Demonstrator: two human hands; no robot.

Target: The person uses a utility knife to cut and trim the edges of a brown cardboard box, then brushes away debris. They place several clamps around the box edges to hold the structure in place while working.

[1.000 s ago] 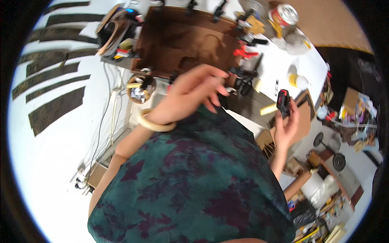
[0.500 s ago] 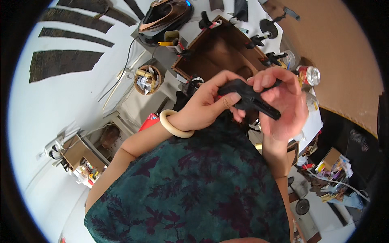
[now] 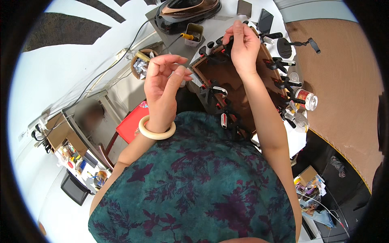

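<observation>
A brown, open-topped box (image 3: 261, 83) stands in front of me, with several black spring clamps (image 3: 208, 92) with red pads gripped along its rim. My right hand (image 3: 244, 48) reaches over the box to its far edge. Its fingers curl around a black spring clamp (image 3: 229, 47), partly hidden by the hand. My left hand (image 3: 162, 81) is raised left of the box, clear of it. The fingers are loosely bent and apart from the thumb, and I see nothing held in them. A cream bangle (image 3: 157, 135) circles that wrist.
Beyond the box are an iron (image 3: 188, 14) on its base, a square tin (image 3: 193, 33) with a yellow-handled tool, and a phone (image 3: 265, 21). A round black stand (image 3: 284, 47) and a jar (image 3: 306, 99) are at right. A scrap basket (image 3: 135, 60) and red chair (image 3: 131, 123) are left.
Both hands were together on a black spring clamp before my body. They have parted: the right has gone to the box's far edge, the left has drawn back leftward. The whole view has shifted.
</observation>
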